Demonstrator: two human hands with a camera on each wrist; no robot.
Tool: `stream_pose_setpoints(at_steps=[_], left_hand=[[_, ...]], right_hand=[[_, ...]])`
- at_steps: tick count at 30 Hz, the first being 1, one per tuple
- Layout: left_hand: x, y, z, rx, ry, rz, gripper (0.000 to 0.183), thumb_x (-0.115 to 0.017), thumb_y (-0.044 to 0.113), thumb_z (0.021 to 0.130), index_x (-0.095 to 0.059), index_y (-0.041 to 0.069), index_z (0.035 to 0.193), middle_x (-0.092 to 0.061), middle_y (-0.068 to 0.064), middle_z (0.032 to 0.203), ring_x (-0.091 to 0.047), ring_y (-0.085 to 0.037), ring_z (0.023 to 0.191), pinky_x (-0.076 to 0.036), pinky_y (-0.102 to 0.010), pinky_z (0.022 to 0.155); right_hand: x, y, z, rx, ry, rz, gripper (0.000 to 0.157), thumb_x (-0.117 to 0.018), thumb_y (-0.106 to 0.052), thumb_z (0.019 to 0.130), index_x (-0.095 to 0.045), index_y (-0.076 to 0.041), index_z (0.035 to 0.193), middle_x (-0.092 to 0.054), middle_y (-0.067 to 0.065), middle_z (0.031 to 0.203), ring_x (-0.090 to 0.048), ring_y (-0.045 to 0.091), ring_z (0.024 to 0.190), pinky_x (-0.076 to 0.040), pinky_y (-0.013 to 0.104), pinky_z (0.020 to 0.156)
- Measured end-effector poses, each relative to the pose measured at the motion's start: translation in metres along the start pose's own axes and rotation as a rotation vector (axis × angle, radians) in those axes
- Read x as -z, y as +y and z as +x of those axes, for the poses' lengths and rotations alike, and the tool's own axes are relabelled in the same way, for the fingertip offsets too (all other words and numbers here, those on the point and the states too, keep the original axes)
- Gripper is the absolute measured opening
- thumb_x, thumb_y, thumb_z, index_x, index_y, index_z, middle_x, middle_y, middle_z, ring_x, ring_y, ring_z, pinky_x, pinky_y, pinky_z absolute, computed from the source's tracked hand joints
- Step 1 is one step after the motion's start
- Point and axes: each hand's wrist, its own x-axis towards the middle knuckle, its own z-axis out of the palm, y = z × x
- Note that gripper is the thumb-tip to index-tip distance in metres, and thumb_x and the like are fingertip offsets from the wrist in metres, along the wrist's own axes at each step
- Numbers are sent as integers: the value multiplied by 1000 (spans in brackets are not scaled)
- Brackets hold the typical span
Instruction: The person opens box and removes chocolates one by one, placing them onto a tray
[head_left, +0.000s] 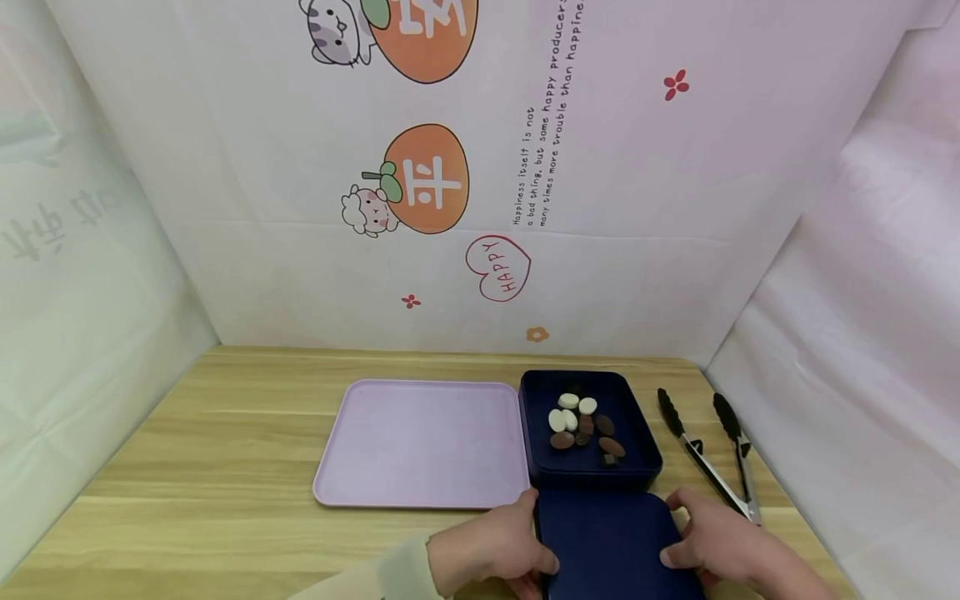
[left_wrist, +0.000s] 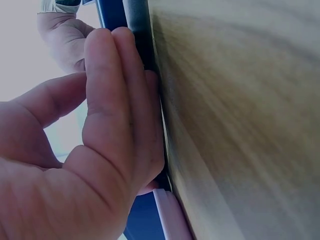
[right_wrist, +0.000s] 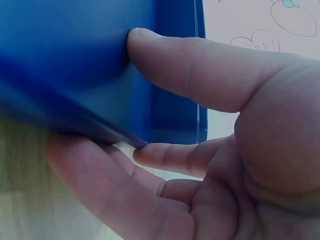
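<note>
Both hands hold a flat navy lid (head_left: 607, 542) with rounded corners at the table's near edge. My left hand (head_left: 498, 537) grips its left side, thumb on top; in the left wrist view the left fingers (left_wrist: 107, 95) lie straight side by side, low over the wood. On the right side, my right hand (head_left: 716, 537) pinches the lid, its thumb (right_wrist: 185, 65) on the top face and its fingers at the lower edge. Just beyond the lid stands a navy box (head_left: 645, 442) without a cover, holding several white and brown pieces (head_left: 581, 425) that look like chocolates.
A pale lilac tray (head_left: 423, 442) lies left of the box, close against it. Metal tongs with black handles (head_left: 708, 458) lie spread to the right. Printed white cloth (head_left: 637, 275) walls in the back and sides of the wooden table (head_left: 187, 483).
</note>
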Motion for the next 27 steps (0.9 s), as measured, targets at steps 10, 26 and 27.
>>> stream_pose_setpoints(at_steps=[10, 26, 27], left_hand=[[2, 2, 2, -3, 2, 198, 82, -74, 13, 88, -26, -3, 153, -64, -15, 69, -50, -17, 38, -40, -27, 32], [5, 8, -2, -46, -28, 316, 82, -70, 19, 92, -22, -5, 154, -62, -13, 60, -43, -17, 36, -34, -29, 34], [5, 8, -3, -46, -25, 318, 82, -70, 20, 92, -22, -5, 154, -62, -13, 61, -44, -18, 37, -35, -29, 35]], right_hand=[[0, 2, 1, 12, 2, -29, 65, -82, -12, 82, -45, 8, 131, -62, 14, 88, -62, 29, 73, -54, 42, 63], [0, 6, 5, 45, 15, -84, 66, -81, -16, 83, -46, 9, 133, -64, 11, 88, -63, 28, 73, -54, 42, 65], [0, 6, 5, 50, 11, -84, 68, -81, -18, 84, -45, 11, 134, -64, 12, 89, -63, 28, 75, -55, 43, 65]])
